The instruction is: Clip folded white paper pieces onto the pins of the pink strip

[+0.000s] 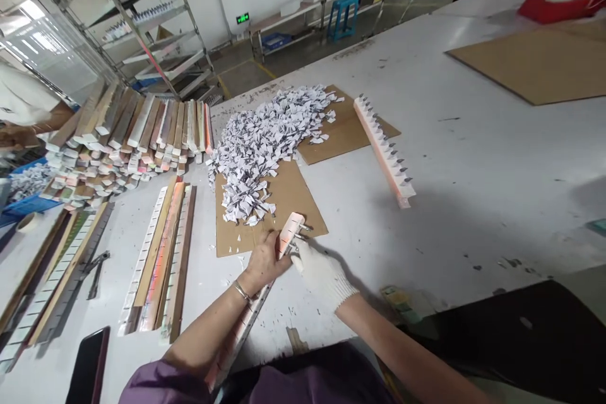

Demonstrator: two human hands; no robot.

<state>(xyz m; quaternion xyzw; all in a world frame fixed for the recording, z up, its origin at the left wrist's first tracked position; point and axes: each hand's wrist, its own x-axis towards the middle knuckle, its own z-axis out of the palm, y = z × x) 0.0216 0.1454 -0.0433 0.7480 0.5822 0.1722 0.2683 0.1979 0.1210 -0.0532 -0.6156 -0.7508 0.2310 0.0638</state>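
My left hand, bare with a bracelet at the wrist, is wrapped round a slotted wooden strip. The strip slants from my lap up to the edge of a cardboard sheet. My right hand, in a white knit glove, is closed at the strip's far end on a small metal tool; the fingers hide most of it, so its kind is unclear. Just beyond lies a heap of small white paper-like pieces with dark tips. A second strip, to the right, has a row of such pieces standing in it.
Slotted strips lie to the left, near a metal hand tool and a phone. Behind them rises a stack of wooden bars; a person's arm is beside it. Another cardboard sheet lies far right.
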